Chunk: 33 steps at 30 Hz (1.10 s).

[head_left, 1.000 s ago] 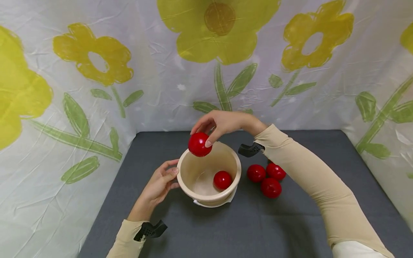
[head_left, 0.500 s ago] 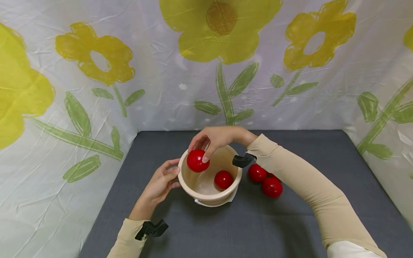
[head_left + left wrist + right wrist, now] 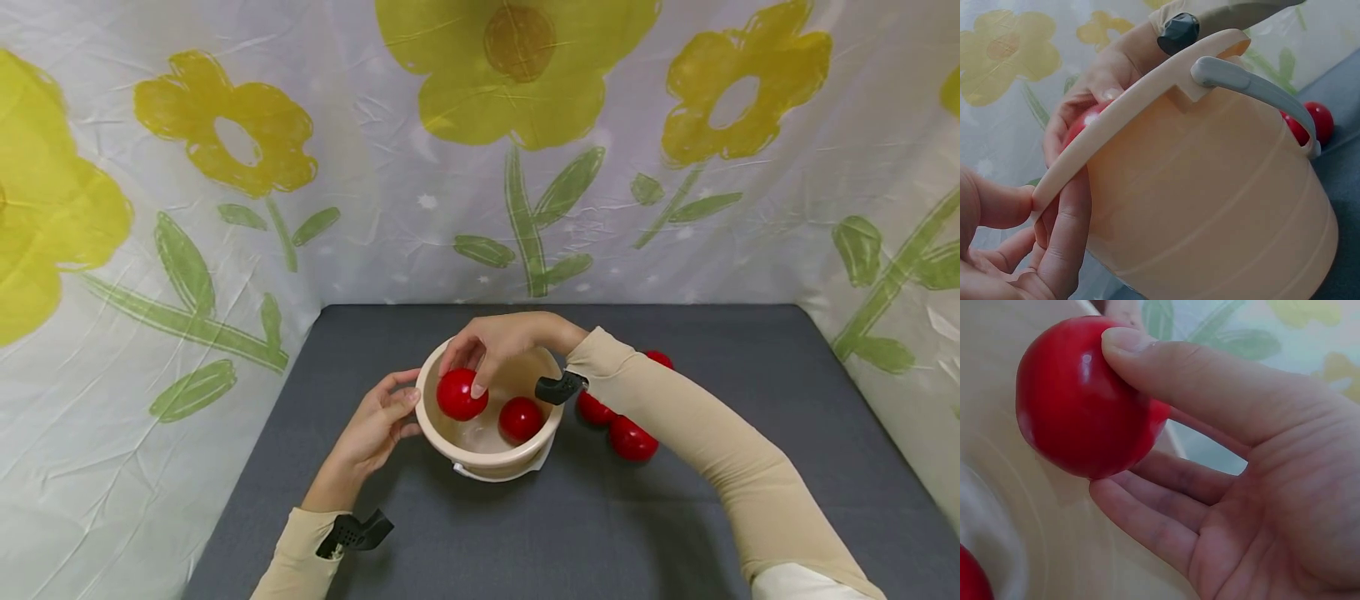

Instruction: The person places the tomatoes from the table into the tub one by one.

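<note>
A cream bucket (image 3: 486,459) stands on the table, its mouth upward. My left hand (image 3: 372,425) pinches its left rim, thumb outside and fingers curled beneath in the left wrist view. Inside the bucket's mouth, my right hand (image 3: 510,337) holds a glossy red tomato-like ball (image 3: 457,398) between thumb and fingers. That same ball (image 3: 1085,400) fills much of the right wrist view, with the thumb lying over it. Another red ball (image 3: 520,419) rests on the bucket's floor, to the right of the held one.
Several more red balls (image 3: 632,439) sit on the dark grey table (image 3: 525,542) right of the bucket, partly hidden by the right sleeve (image 3: 675,408). A pale grey handle (image 3: 1254,84) hangs along the bucket's side. Behind, a flower-printed cloth (image 3: 420,225) encloses the table.
My right hand has lowered the held ball from above the rim down into the bucket. My left hand has kept its place on the rim.
</note>
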Each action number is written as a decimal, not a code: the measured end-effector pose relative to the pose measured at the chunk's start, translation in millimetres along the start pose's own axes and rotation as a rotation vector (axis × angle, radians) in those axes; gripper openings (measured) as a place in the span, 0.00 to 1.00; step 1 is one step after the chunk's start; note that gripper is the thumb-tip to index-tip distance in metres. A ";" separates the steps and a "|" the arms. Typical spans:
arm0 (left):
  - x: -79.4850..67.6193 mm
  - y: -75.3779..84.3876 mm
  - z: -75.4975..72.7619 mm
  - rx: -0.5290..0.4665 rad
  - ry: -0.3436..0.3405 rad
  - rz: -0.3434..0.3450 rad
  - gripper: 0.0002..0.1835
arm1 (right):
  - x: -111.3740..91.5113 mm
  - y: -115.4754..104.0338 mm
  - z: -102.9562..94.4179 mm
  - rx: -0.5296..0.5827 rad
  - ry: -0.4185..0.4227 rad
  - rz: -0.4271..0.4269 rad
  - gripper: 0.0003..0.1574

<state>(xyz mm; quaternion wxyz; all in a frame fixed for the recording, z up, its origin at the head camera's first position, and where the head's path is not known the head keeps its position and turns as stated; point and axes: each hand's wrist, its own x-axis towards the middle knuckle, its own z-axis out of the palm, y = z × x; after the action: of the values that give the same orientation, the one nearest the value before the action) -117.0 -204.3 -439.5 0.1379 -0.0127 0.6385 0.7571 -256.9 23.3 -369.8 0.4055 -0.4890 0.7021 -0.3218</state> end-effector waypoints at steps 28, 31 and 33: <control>-0.9 3.5 2.4 -0.020 0.016 -0.015 0.25 | 13.4 19.2 21.7 -0.072 -0.067 0.058 0.30; -1.0 3.6 2.3 -0.018 0.020 -0.017 0.25 | 14.1 19.0 22.4 -0.059 -0.077 0.061 0.30; -1.0 3.8 2.1 -0.019 0.017 -0.015 0.25 | 14.2 18.6 22.8 -0.059 -0.083 0.066 0.31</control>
<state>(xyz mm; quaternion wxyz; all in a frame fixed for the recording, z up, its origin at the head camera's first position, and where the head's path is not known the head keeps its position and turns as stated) -116.5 -202.9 -435.2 0.1383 -0.0251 0.6322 0.7620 -247.3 14.5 -399.8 0.4302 -0.4902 0.7096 -0.2667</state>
